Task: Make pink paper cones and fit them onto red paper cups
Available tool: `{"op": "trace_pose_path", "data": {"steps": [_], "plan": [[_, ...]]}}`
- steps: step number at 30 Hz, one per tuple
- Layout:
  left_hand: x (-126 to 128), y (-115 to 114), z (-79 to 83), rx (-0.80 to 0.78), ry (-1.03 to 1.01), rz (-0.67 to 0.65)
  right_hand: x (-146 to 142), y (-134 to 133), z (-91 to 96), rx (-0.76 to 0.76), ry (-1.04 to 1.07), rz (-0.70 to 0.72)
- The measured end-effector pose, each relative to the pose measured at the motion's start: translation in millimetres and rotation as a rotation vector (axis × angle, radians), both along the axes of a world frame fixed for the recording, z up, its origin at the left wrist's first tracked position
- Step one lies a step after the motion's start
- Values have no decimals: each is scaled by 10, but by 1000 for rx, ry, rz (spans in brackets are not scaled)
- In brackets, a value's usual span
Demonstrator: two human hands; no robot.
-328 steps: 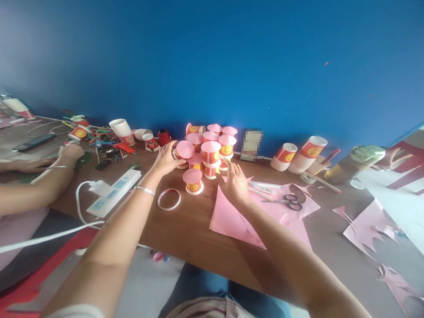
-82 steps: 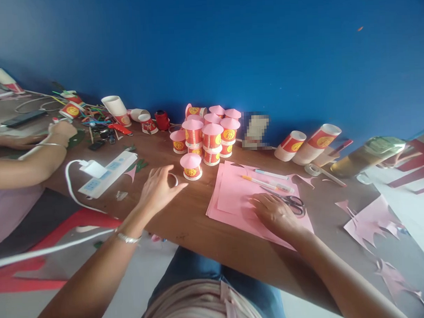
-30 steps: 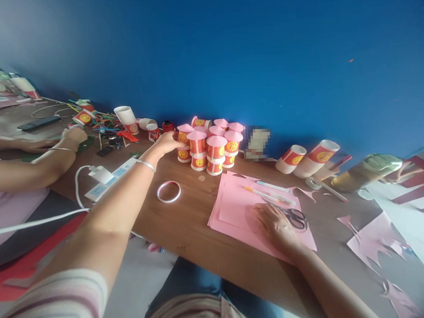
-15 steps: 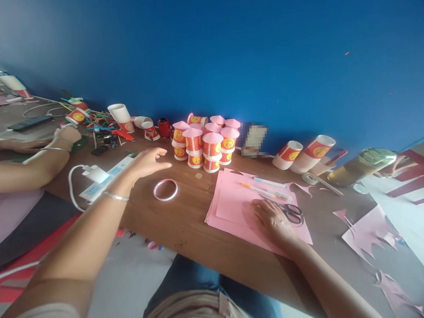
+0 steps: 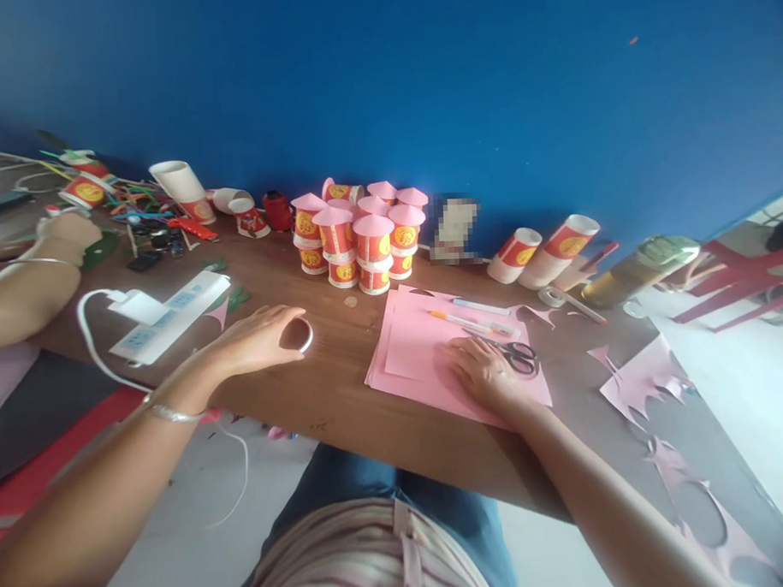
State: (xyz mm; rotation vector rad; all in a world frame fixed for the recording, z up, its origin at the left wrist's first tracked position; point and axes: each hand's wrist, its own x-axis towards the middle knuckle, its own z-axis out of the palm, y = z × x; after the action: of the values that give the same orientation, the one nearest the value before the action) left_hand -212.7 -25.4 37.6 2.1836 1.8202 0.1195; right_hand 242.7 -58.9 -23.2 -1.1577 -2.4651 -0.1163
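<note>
On the left part of the table, my left hand [image 5: 258, 339] curves round a thin, pale ring [image 5: 310, 335], thumb and fingertips at opposite edges of it; the ring's left part is hidden. My right hand [image 5: 487, 371] lies flat, fingers stretched out, on a stack of pink paper sheets [image 5: 410, 353]. Right beside those fingers are black-handled scissors [image 5: 522, 358], their blades partly covered. A yellow-capped pen [image 5: 460, 318] and a pale blue stick-like piece [image 5: 482, 307] rest on the paper above the hand. Behind, against the wall, stand red paper cups with pink cone tops [image 5: 357, 239], stacked in two layers.
A white power strip [image 5: 174, 318] with a plugged-in charger lies left of my left hand. Cut pink scraps [image 5: 651, 379], tall cups [image 5: 560, 249] and a bottle [image 5: 641, 272] occupy the right side. At far left, another person's arm [image 5: 37, 284] works near clutter.
My left hand has come down toward me from beside the cups and closed round the ring. My right hand stays on the paper. The camera view has shifted slightly.
</note>
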Motion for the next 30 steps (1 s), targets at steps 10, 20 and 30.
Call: {"op": "trace_pose_path", "data": {"steps": [10, 20, 30], "plan": [[1300, -3, 304, 121, -329, -377, 15, 2, 21, 58, 169, 7], [1990, 353, -52, -20, -309, -681, 204, -83, 146, 154, 219, -355], [1806, 417, -203, 24, -520, -657, 215, -30, 63, 57, 194, -376]]}}
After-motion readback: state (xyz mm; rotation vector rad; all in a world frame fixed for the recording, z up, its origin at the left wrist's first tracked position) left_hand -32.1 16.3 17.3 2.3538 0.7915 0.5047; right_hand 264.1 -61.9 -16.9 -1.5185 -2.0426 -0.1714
